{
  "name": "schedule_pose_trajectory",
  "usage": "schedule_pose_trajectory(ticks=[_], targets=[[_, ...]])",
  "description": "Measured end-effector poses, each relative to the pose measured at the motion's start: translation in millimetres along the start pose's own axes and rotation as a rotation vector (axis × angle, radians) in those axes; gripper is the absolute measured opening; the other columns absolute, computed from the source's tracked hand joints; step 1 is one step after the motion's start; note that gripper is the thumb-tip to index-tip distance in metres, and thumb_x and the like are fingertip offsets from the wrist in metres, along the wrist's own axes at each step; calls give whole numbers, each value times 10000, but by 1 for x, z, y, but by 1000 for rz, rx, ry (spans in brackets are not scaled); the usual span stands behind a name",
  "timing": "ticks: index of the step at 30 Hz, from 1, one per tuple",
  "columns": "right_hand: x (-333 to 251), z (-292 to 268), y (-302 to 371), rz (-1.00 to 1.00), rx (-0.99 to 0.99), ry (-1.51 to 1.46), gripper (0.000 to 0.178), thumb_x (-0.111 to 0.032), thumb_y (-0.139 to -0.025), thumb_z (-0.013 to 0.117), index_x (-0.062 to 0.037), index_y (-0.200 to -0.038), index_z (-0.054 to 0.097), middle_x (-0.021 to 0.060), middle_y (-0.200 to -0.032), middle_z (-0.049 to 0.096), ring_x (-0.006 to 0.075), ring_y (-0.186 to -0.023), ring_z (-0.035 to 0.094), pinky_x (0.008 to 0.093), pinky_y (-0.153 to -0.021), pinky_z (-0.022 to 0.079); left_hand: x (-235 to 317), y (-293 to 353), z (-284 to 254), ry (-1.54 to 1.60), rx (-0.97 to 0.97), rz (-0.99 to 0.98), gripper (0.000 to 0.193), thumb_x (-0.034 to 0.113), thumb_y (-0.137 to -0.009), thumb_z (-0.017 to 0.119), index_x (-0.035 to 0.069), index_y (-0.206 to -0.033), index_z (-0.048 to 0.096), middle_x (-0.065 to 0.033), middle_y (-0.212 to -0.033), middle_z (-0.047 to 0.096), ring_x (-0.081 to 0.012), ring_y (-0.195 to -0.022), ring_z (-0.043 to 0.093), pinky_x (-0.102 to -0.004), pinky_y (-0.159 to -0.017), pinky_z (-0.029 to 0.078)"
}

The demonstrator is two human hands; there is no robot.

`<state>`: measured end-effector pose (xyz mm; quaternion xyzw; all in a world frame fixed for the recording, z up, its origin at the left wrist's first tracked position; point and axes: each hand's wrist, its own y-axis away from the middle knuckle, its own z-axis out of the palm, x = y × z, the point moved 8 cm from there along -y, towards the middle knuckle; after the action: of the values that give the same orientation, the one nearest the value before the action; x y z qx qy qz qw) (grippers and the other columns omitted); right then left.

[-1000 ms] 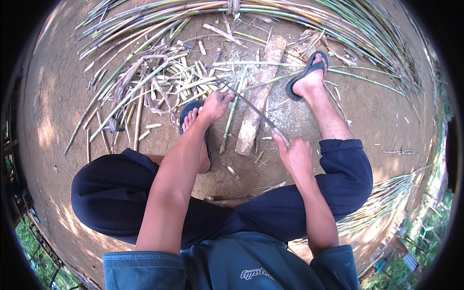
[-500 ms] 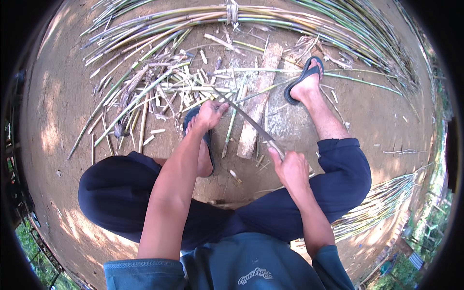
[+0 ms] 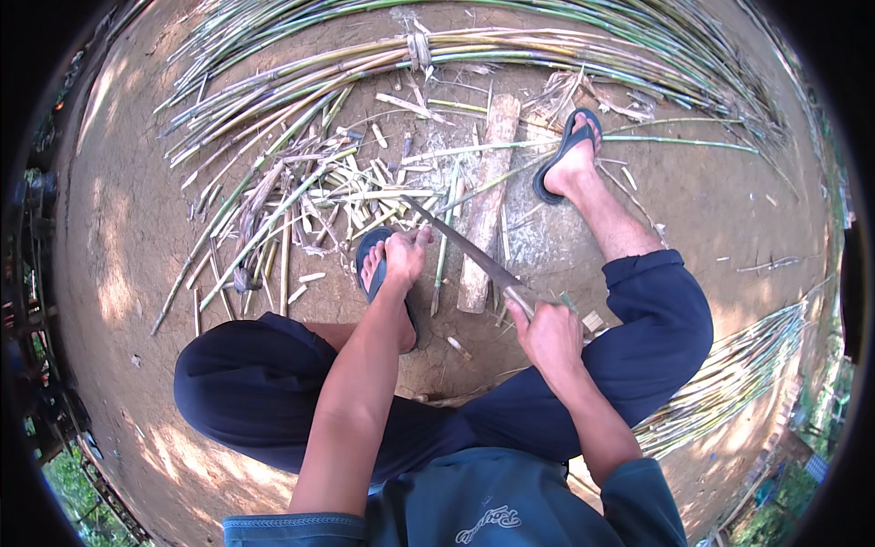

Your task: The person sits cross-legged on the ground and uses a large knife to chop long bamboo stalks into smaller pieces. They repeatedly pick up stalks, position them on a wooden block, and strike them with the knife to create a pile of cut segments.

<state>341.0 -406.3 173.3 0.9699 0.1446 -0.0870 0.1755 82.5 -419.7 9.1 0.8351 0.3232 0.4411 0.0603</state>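
Note:
My right hand point(image 3: 552, 339) is closed around the handle of a long, dark-bladed machete point(image 3: 474, 255). Its blade slants away to the far left, crossing in front of the wooden log point(image 3: 492, 173) and ending near a heap of cut cane pieces point(image 3: 351, 187). My left hand point(image 3: 406, 255) is beside my left foot, with its fingers curled and the thumb up. Whatever it may hold is hidden. A green cane stalk point(image 3: 444, 260) lies on the ground between the left hand and the log. Another long stalk point(image 3: 510, 170) crosses over the log.
Tied cane stalks point(image 3: 547, 41) stretch across the far side, bound with a pale strip point(image 3: 418, 50). More stalks point(image 3: 738, 378) lie at the right. My sandalled feet point(image 3: 572, 164) stand either side of the log. Dry husks point(image 3: 561, 91) and chips litter the dirt ground point(image 3: 118, 210).
My view has shifted a little. My left hand and the machete blade have come slightly nearer to me, while the right hand keeps its grip on the handle.

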Motion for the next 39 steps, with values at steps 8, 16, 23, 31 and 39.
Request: schedule_pose_trajectory(ticks=[8, 16, 23, 31, 39], targets=[[0, -15, 2, -22, -26, -84, 525, -433, -865, 630, 59, -686, 676, 269, -599, 606, 418, -588, 644, 497, -590, 518, -25, -9, -10, 27, -72, -49, 428, 412, -925, 554, 23, -975, 724, -157, -701, 668, -216, -718, 634, -356, -754, 476], [-3, -12, -8, -48, 7, -131, 521, -436, -859, 631, 50, -675, 678, 251, -588, 610, 396, -586, 648, 465, -583, 522, -5, 7, -2, -58, 52, -113, 418, 451, -928, 506, 104, -966, 735, -171, -804, 693, -303, -844, 665, -397, -822, 463], [28, -29, 26, 88, -152, -479, 614, -491, -903, 574, 49, -613, 594, 197, -529, 557, 340, -476, 546, 459, -506, 427, -35, 5, -4, -161, 55, -105, 367, 384, -904, 551, 69, -970, 729, -178, -790, 692, -313, -768, 670, -391, -802, 485], [49, -17, 16, 225, 324, -936, 609, -484, -958, 524, -40, -550, 436, -15, -482, 377, 76, -480, 348, 325, -453, 289, -28, -23, 26, 43, -123, -30, 355, 276, -896, 565, 18, -1139, 583, -153, -804, 646, -250, -729, 634, -376, -737, 521], [45, 3, 23, 209, 220, -860, 618, -472, -937, 565, 2, -560, 439, 22, -469, 350, 105, -488, 335, 359, -459, 285, -27, -4, 105, 993, -32, -171, 191, 133, -1005, 454, -34, -1059, 531, -138, -901, 631, -200, -748, 653, -308, -699, 555]])
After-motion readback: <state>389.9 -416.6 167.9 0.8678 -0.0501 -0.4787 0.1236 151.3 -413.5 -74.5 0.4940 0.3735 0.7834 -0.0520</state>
